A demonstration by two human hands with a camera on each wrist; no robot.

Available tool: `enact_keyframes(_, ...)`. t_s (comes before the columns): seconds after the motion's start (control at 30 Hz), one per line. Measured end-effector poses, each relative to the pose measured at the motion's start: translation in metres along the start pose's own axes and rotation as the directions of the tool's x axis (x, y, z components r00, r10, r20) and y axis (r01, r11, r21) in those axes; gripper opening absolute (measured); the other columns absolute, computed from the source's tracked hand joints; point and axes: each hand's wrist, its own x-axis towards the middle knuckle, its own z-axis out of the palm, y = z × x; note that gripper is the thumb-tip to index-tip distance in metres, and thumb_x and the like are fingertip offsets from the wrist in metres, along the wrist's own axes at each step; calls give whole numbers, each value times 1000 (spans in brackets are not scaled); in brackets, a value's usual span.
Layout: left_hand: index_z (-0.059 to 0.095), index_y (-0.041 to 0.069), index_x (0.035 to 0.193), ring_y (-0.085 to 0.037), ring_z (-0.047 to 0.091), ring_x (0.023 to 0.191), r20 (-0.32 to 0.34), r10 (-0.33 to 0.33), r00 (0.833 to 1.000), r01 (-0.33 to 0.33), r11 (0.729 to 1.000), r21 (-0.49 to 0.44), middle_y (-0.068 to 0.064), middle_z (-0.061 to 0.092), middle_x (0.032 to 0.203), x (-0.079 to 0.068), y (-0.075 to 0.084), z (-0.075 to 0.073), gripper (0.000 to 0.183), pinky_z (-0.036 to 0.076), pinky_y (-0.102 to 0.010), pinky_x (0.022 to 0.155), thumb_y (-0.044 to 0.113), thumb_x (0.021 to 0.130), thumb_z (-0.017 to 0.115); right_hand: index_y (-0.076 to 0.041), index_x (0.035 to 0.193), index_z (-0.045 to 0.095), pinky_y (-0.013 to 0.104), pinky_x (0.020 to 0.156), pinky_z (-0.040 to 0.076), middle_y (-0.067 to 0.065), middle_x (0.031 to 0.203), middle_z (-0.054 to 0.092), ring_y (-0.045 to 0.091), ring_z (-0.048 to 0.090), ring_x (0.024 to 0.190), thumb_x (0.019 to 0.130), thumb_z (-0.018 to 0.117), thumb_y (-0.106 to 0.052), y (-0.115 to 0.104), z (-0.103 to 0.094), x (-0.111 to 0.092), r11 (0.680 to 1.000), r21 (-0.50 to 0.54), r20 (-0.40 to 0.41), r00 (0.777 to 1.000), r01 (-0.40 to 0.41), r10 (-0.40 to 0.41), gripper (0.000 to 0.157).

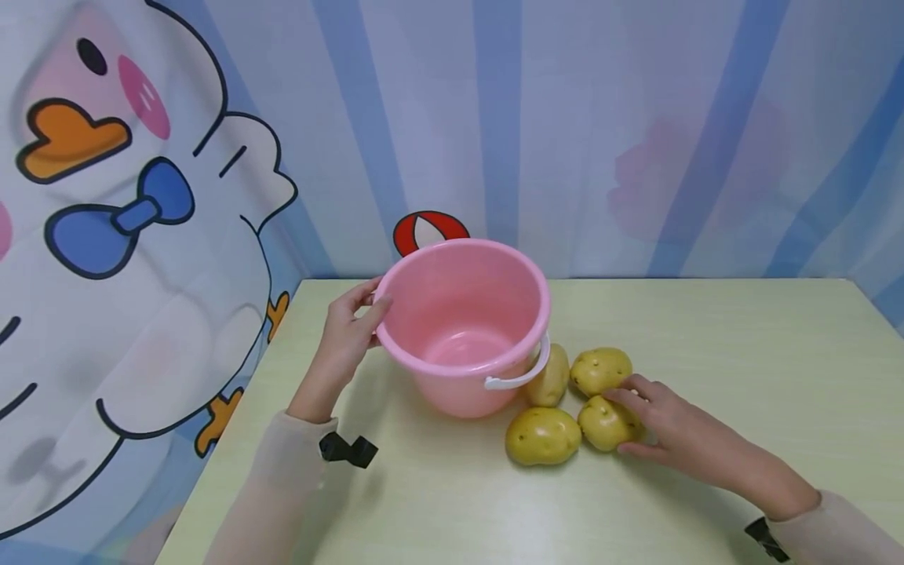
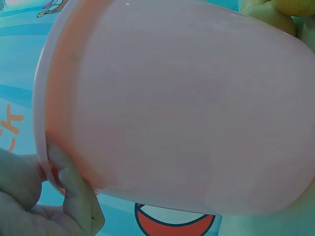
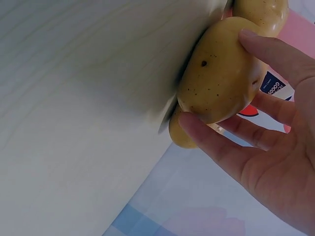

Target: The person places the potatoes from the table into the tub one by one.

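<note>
My left hand [image 1: 346,333] grips the left rim of a pink plastic bucket [image 1: 452,390], thumb on the inner side and fingers outside. The bucket's open top shows, with no contents in it, and its white handle [image 1: 519,380] hangs at the right front. In the left wrist view the outer bucket wall [image 2: 162,98] fills most of the picture. My right hand [image 1: 671,431] holds the nearest right potato [image 1: 603,426] between thumb and fingers. The right wrist view shows this potato [image 3: 221,73] close to the tabletop, fingertips on both its sides.
Several yellow potatoes cluster right of the bucket: one against its wall [image 1: 553,377], one in front [image 1: 542,436], one behind the held one [image 1: 600,370]. They lie on a pale wooden table [image 1: 452,502]. A cartoon-printed curtain [image 1: 579,141] rises behind the table's back edge.
</note>
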Motion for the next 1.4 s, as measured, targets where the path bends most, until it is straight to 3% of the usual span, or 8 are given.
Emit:
enact_keyframes(0.33,48,5,147,-23,63,87,-4,-2,1000,2,1000,0,-18,51,120,1,-1,1,49,59,-25,70,22,103,58,-1,126,60,39,73,59,17,117,56,28,61,95,76,88,-25,-1,0,0,999,-26,10,1000,-20,20,63)
enact_keyframes(0.53,47,5,147,-27,63,91,-6,-8,1000,8,1000,5,-19,52,121,-1,0,1,49,59,-25,70,23,103,58,-1,126,60,38,73,59,16,116,56,26,60,94,75,89,-24,-2,2,1,1000,-11,13,1000,-17,17,63)
enact_keyframes(0.83,47,5,148,-30,63,92,-11,-17,1000,17,1000,15,-19,52,120,-1,1,1,49,59,-24,70,22,103,57,3,122,57,41,73,58,17,118,54,28,60,94,76,88,-23,-2,6,-2,999,-49,-44,999,22,-24,62)
enact_keyframes(1.03,47,5,148,-27,64,91,-10,-12,1000,12,1000,11,-18,52,120,0,1,2,49,59,-24,70,22,103,58,3,120,56,37,67,58,13,118,53,26,59,90,74,89,-23,-2,9,-4,994,-89,-92,993,59,-67,62)
enact_keyframes(1.4,48,6,148,-26,64,90,-7,-16,1000,16,1000,3,-18,52,121,-1,1,1,49,59,-24,70,22,103,58,-1,122,57,35,63,56,9,115,60,24,59,86,74,89,-30,-2,3,-3,996,-92,-31,999,6,-9,64)
